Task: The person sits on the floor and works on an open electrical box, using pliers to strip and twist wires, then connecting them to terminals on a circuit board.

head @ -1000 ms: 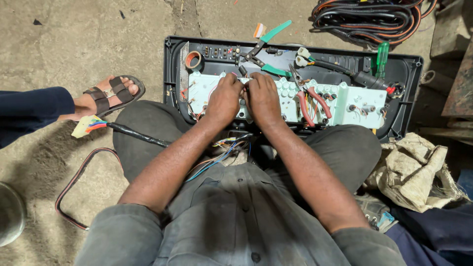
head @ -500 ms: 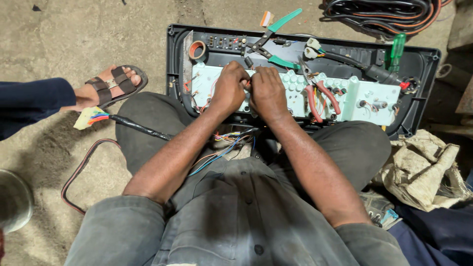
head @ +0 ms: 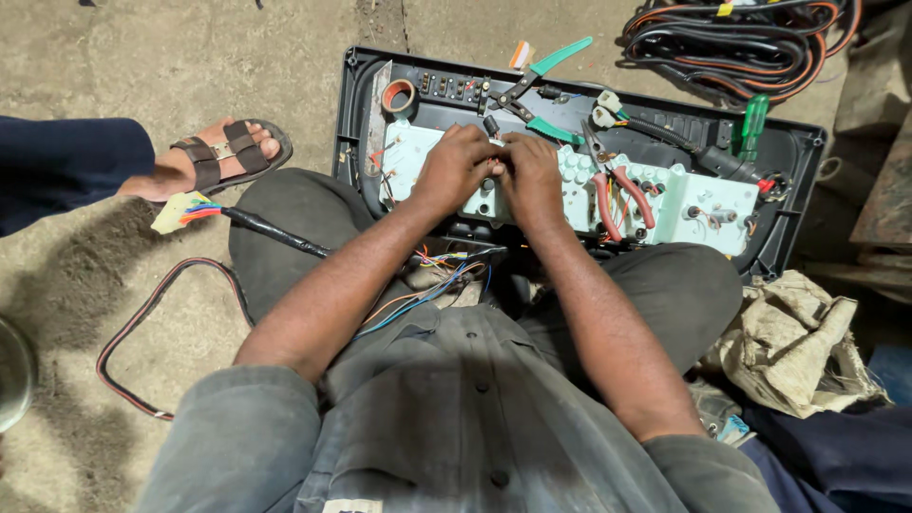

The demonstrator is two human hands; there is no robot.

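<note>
Concrete floor [head: 190, 57], bare and stained, underlies the whole scene. Black plastic housing [head: 793, 157], a wide shallow tray, rests across the seated person's knees and carries a pale green circuit panel [head: 684, 204] studded with round sockets. Coiled cable bundle [head: 741, 38], black with orange strands, lies on the floor beyond the housing's far right corner. Crumpled beige rag [head: 798, 342] sits just beside the person's right knee. Another person's sandalled foot [head: 214, 157] stands on the floor left of the housing, near a black cable ending in a connector with coloured wires [head: 190, 211]. Green-handled pliers [head: 541, 90] lie on the housing's far edge; red-handled pliers [head: 608, 190] lie on the panel's right half; a green-handled screwdriver [head: 752, 123] lies near the right end. Left hand [head: 454, 169] and right hand [head: 529, 176] meet over the panel's middle, fingers curled and pressed together, pinching a small part at the panel; what kind of part it is cannot be told. Loose coloured wires [head: 427, 285] hang below the wrists.
</note>
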